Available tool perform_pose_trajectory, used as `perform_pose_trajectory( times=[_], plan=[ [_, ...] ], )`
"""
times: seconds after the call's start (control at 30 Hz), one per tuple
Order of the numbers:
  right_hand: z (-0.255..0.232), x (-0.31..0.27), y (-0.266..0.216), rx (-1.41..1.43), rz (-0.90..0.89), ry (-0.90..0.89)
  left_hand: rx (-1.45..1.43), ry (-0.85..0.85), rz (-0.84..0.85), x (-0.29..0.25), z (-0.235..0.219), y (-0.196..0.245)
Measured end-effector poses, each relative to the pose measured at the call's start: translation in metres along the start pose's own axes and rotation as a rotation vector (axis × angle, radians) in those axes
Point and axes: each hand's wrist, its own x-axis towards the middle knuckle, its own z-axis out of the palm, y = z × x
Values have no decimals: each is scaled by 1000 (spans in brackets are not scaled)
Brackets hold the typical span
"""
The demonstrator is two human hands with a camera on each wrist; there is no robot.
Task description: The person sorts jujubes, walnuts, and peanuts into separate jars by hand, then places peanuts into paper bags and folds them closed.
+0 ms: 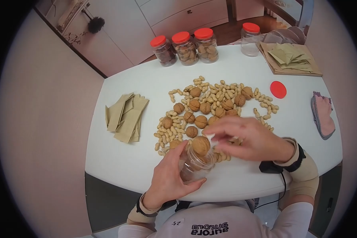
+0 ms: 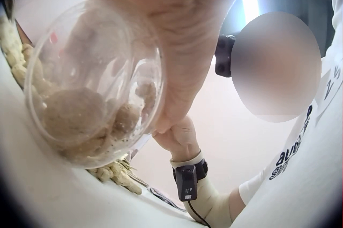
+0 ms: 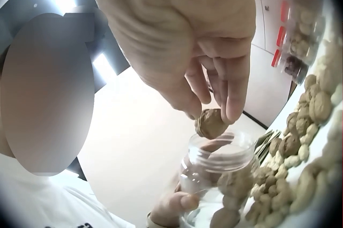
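Note:
The left hand (image 1: 168, 174) grips a clear jar (image 1: 194, 168), tilted, with its mouth toward the right hand. Walnuts show through the jar wall in the left wrist view, one of them a large walnut (image 2: 75, 113). At the jar's mouth, the right hand (image 1: 246, 139) pinches a walnut (image 3: 210, 123) between thumb and fingertips, just above the rim in the right wrist view. Walnuts (image 1: 200, 121) and peanuts (image 1: 164, 137) lie spread on the table beyond the jar.
Three filled jars with red lids (image 1: 185, 49) and one empty lidded jar (image 1: 250, 43) stand at the back. Paper bags (image 1: 127, 117) lie left, more bags (image 1: 291, 57) back right. A red lid (image 1: 278, 89) and a pink cloth (image 1: 323, 115) lie on the right.

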Motion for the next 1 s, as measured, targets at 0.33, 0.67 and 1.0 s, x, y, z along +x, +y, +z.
perform_pose_trajectory(
  times=[0.33,0.67,1.0],
  plan=[
    [1,-2,17,-34,6,-225,-28,-32,-83,-1,-1,2],
    [-38,-13,-8,-601,389,-449,-36,31,31,-1,5,-9],
    [-5,-12,13,-708,410,-491,-16,35,17,-4,0,-5]
  ],
)
